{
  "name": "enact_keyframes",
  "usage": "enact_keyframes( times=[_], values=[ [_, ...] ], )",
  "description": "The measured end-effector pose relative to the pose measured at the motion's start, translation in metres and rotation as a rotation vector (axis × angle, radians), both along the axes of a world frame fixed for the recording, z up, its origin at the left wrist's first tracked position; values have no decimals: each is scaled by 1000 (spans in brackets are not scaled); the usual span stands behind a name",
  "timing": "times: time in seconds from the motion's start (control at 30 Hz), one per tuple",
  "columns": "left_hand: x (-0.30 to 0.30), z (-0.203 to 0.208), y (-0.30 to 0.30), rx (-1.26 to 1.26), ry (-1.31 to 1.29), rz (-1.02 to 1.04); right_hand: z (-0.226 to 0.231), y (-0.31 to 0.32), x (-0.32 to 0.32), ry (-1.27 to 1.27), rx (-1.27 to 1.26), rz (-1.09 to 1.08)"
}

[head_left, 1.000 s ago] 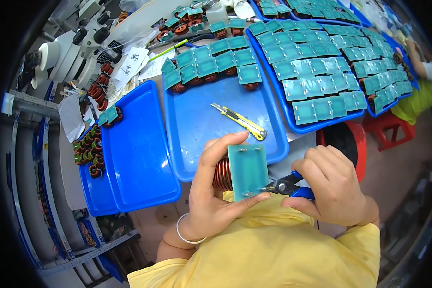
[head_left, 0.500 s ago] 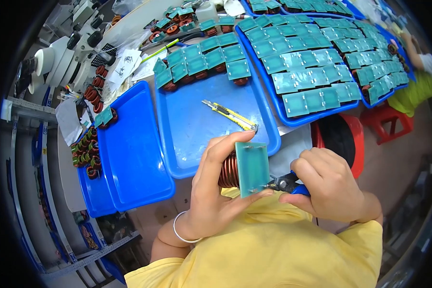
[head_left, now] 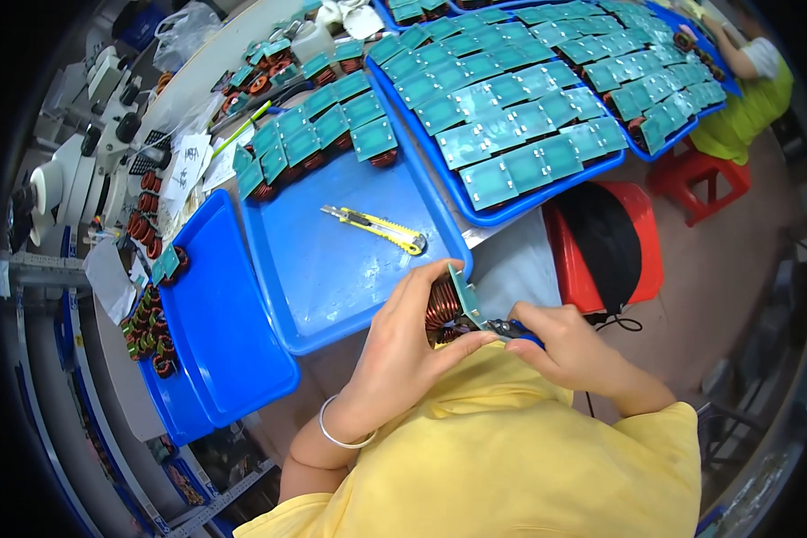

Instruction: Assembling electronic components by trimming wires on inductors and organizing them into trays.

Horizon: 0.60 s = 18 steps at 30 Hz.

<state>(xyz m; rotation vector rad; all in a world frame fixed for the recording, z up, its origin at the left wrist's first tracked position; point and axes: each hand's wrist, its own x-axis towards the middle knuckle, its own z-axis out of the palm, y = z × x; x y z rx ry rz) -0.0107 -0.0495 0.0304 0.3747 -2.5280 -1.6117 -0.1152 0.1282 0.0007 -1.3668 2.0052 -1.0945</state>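
Note:
My left hand point(head_left: 402, 336) grips a copper-wound coil point(head_left: 440, 303) that has a green circuit board point(head_left: 466, 294) fixed to one side. The board is turned nearly edge-on, with small pins standing out from its face. In my right hand point(head_left: 560, 345) is a pair of blue-handled cutting pliers point(head_left: 514, 332). Their jaws meet the board's lower corner, close to my left thumb; whether they are closed on a pin I cannot tell. A yellow utility knife point(head_left: 377, 229) lies in the blue tray just beyond my hands.
That blue tray point(head_left: 309, 309) also carries several board-topped coils point(head_left: 318, 134). Fuller trays of them point(head_left: 529, 117) stand to the right. At left are another blue tray point(head_left: 233, 323) and bare coils point(head_left: 152, 332). Red stools point(head_left: 646, 260) and a person in yellow-green point(head_left: 753, 99) are at the right.
The board has tilted from facing up to nearly edge-on, and the pliers have turned with it at its lower corner. The whole view has shifted, so trays sit further left.

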Motion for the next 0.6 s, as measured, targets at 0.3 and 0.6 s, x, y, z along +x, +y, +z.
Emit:
enact_keyframes(
  times=[0.3, 0.6],
  values=[
    [-3, -1, 5, 186, -60, -18, -10, 9, 6, -150, -80, -125],
    [4, 9, -5, 830, -66, -52, 20, -14, -8, -318, -261, -196]
  ],
)
